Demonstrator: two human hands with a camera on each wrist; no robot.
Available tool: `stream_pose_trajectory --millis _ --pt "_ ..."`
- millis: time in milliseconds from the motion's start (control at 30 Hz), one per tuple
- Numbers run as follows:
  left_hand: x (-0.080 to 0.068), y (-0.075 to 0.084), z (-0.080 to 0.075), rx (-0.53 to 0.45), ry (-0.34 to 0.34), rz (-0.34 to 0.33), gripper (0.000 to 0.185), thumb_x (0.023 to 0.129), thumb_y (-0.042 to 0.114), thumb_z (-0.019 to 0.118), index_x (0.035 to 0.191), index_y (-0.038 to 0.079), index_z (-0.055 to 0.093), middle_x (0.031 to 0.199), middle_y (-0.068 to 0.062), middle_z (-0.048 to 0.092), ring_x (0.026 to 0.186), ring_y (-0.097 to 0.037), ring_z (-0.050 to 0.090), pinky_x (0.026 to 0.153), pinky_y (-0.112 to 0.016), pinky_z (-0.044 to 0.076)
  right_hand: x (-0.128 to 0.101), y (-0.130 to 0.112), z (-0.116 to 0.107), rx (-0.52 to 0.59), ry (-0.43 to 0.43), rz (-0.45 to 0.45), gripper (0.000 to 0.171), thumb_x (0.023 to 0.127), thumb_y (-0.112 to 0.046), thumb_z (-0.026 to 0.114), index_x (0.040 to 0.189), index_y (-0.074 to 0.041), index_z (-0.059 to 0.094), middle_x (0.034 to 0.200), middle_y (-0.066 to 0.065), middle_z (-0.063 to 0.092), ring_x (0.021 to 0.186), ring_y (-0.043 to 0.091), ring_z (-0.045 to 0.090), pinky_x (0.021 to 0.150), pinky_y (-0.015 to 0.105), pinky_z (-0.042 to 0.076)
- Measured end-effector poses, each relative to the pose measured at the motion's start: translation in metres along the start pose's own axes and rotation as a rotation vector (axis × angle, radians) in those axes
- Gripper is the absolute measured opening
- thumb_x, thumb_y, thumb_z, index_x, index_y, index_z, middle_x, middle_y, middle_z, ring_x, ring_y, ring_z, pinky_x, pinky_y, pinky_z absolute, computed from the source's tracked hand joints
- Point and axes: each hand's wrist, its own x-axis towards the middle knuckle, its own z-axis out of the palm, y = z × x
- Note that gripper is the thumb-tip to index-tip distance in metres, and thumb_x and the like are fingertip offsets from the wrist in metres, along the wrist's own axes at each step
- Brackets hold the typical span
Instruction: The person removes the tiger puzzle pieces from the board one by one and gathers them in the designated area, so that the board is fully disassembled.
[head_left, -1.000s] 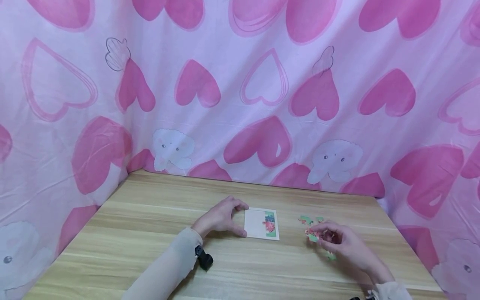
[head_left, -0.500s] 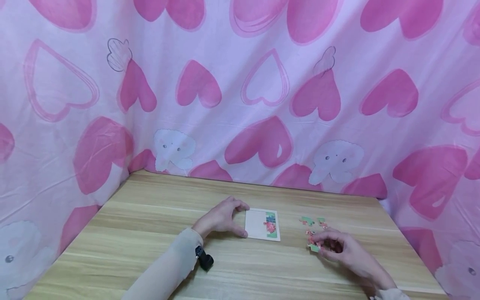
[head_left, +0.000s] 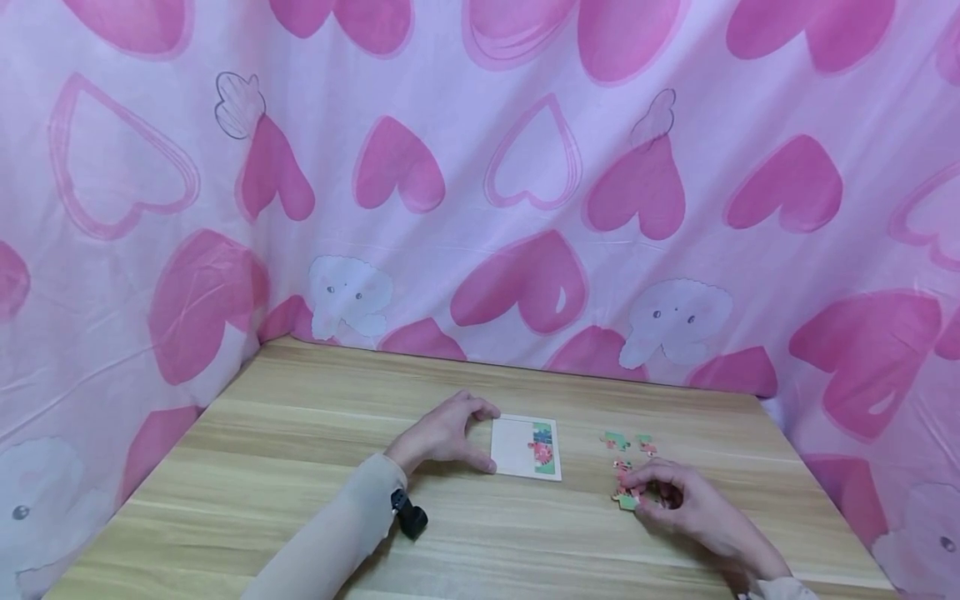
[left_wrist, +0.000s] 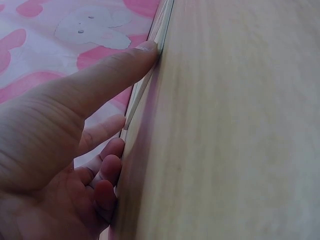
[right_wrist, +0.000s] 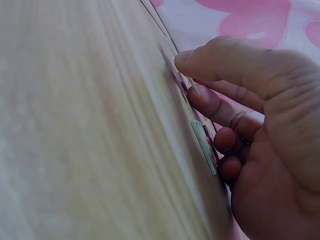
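Observation:
A small white puzzle tray [head_left: 512,446] lies on the table, with joined pieces [head_left: 542,450] in green, blue and red along its right side. My left hand [head_left: 450,433] holds the tray's left edge, thumb at the near corner and forefinger at the far one. In the left wrist view the thumb [left_wrist: 115,75] presses against that thin edge. My right hand [head_left: 693,508] pinches a green and red jigsaw piece [head_left: 626,502] between thumb and forefinger, low over the table. The right wrist view shows this piece [right_wrist: 168,59] edge-on and tilted.
Loose jigsaw pieces lie right of the tray: a green one [head_left: 617,440], a smaller one [head_left: 647,444], and a red one [head_left: 621,468] beside the right fingers. Another green-edged piece [right_wrist: 204,145] lies under the right hand. A pink heart-patterned curtain [head_left: 517,283] borders the wooden table [head_left: 315,433].
My right hand has moved slightly toward the near edge with the pinched piece, which has turned, leaving a red piece in view behind it. The left hand and tray stay put.

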Motion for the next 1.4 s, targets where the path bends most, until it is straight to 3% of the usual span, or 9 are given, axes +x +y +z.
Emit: stream_pose_trajectory --millis 200,367,733,933,1167,1400 --pt "-0.001 -0.001 0.000 0.003 -0.002 -0.007 0.087 0.070 0.041 0.108 0.145 0.022 0.070 0.130 0.001 0.060 0.117 -0.018 0.057 0.113 -0.046 0.050 0.000 0.000 0.002 -0.012 0.005 0.004 0.030 0.098 -0.017 0.088 0.127 -0.022 0.081 0.131 0.001 0.075 0.123 0.004 0.062 0.100 0.012 0.047" --pt "-0.001 -0.002 0.001 -0.008 0.000 -0.010 0.087 0.070 0.040 0.109 0.146 0.021 0.070 0.130 0.000 0.060 0.119 -0.019 0.057 0.115 -0.047 0.049 0.001 -0.001 0.003 -0.004 0.006 -0.014 0.033 0.095 -0.012 0.089 0.127 -0.019 0.081 0.129 0.005 0.075 0.109 0.012 0.063 0.090 0.019 0.051" --pt "-0.002 -0.001 -0.001 -0.012 0.006 -0.004 0.086 0.070 0.038 0.109 0.145 0.019 0.070 0.130 -0.002 0.061 0.121 -0.021 0.057 0.115 -0.048 0.049 0.001 -0.002 0.003 0.021 0.009 0.001 0.032 0.096 -0.011 0.089 0.126 -0.016 0.080 0.126 0.007 0.075 0.099 0.019 0.062 0.078 0.026 0.050" --pt "-0.002 -0.001 0.000 -0.019 0.001 -0.010 0.086 0.070 0.037 0.109 0.145 0.019 0.070 0.130 -0.002 0.061 0.121 -0.021 0.057 0.115 -0.049 0.049 0.000 -0.003 0.003 0.036 -0.005 0.023 0.033 0.098 -0.014 0.087 0.130 -0.018 0.078 0.126 0.006 0.074 0.104 0.018 0.063 0.083 0.024 0.050" --pt "-0.002 -0.001 0.001 -0.032 -0.003 -0.027 0.084 0.071 0.038 0.109 0.144 0.020 0.071 0.130 -0.001 0.060 0.120 -0.021 0.057 0.115 -0.049 0.048 -0.004 0.005 0.001 0.113 0.033 0.082 0.035 0.099 -0.011 0.085 0.133 -0.012 0.076 0.121 0.011 0.076 0.088 0.023 0.057 0.071 0.030 0.050" --pt "0.000 0.001 0.002 -0.025 -0.003 -0.043 0.085 0.071 0.040 0.108 0.145 0.024 0.070 0.131 0.002 0.060 0.124 -0.020 0.057 0.118 -0.049 0.048 -0.010 0.009 -0.010 0.282 0.108 0.171 0.043 0.104 -0.005 0.077 0.144 0.002 0.066 0.126 0.016 0.071 0.104 0.011 0.064 0.088 0.022 0.055"
